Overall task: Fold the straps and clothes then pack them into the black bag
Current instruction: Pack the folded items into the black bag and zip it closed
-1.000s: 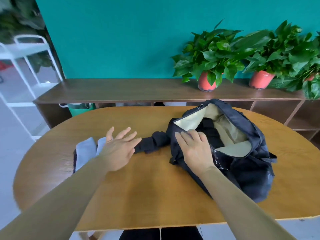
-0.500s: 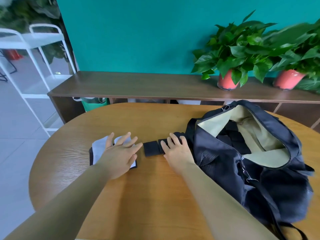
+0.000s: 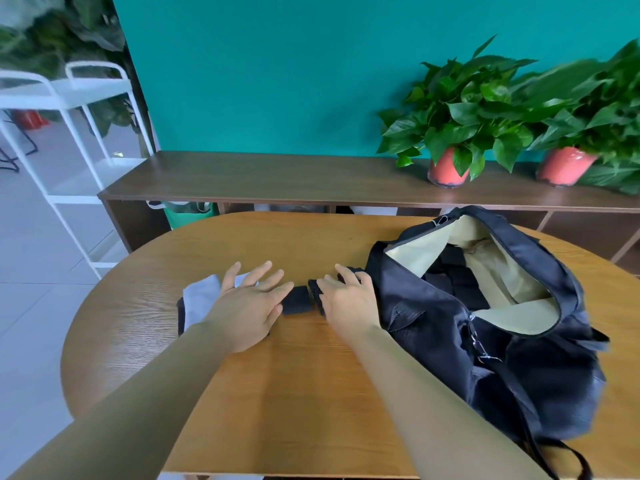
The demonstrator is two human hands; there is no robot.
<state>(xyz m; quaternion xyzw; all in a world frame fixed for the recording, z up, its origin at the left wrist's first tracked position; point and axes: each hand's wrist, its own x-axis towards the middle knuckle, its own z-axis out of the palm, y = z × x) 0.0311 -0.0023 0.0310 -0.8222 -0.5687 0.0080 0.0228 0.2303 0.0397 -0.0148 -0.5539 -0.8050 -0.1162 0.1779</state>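
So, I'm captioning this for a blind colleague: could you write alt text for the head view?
A person's open left hand rests on a white cloth and the right hand on a black strap, on a wooden table beside an open black bag. Potted plants stand on a shelf behind.

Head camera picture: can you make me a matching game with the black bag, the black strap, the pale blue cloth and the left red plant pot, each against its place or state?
1 black bag
2 black strap
3 pale blue cloth
4 left red plant pot

A on the brown sideboard
B shows between left hand and right hand
C unzipped, pale lining showing
D partly hidden by the left hand

Pairs: 1-C, 2-B, 3-D, 4-A
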